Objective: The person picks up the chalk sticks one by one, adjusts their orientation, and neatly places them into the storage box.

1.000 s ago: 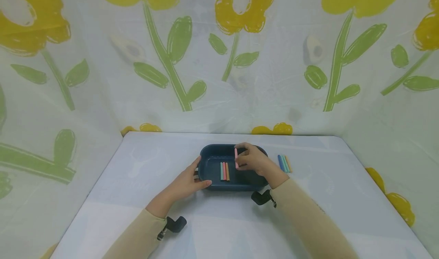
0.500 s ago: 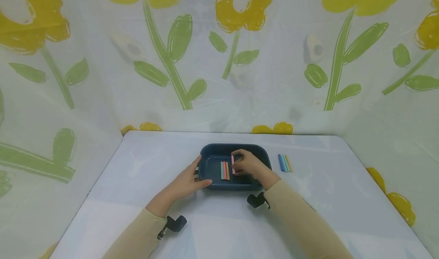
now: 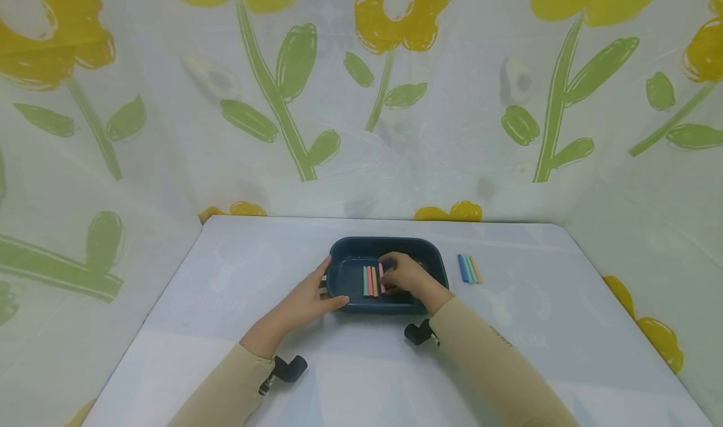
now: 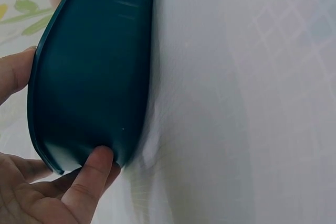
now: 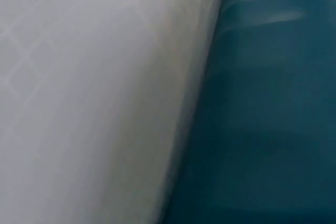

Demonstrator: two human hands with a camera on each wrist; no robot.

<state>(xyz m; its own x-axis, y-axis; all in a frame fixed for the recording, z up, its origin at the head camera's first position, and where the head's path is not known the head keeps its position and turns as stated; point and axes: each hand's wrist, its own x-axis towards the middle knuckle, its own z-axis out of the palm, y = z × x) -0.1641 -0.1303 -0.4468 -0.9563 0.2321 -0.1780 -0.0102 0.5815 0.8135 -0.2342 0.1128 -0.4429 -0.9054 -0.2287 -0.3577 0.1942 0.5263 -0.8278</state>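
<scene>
A dark blue-green tray point(image 3: 350, 306) with rounded corners sits on the table, its outer wall close up in both wrist views. At its left end my left hand point(image 3: 307, 296) grips it, thumb on the front rim; in the left wrist view the fingers of the left hand point(image 4: 63, 187) touch the tray wall point(image 4: 94, 77). Green, pink and orange chalk sticks point(image 3: 369, 282) lie side by side inside. Just right of them, my right hand point(image 3: 409, 277) pinches a pink chalk stick point(image 3: 381, 270) low in the tray, its lower part partly covered by fingers. The right wrist view shows no fingers.
To the right of the tray, a small row of blue, green and orange chalk sticks point(image 3: 469, 269) lies on the white table point(image 3: 271, 245). A flower-printed curtain point(image 3: 440, 113) stands behind the table and along both sides.
My right hand has moved left and lower into the tray with the pink chalk stick, bringing it beside the row there. The left hand has stayed at the tray's left end.
</scene>
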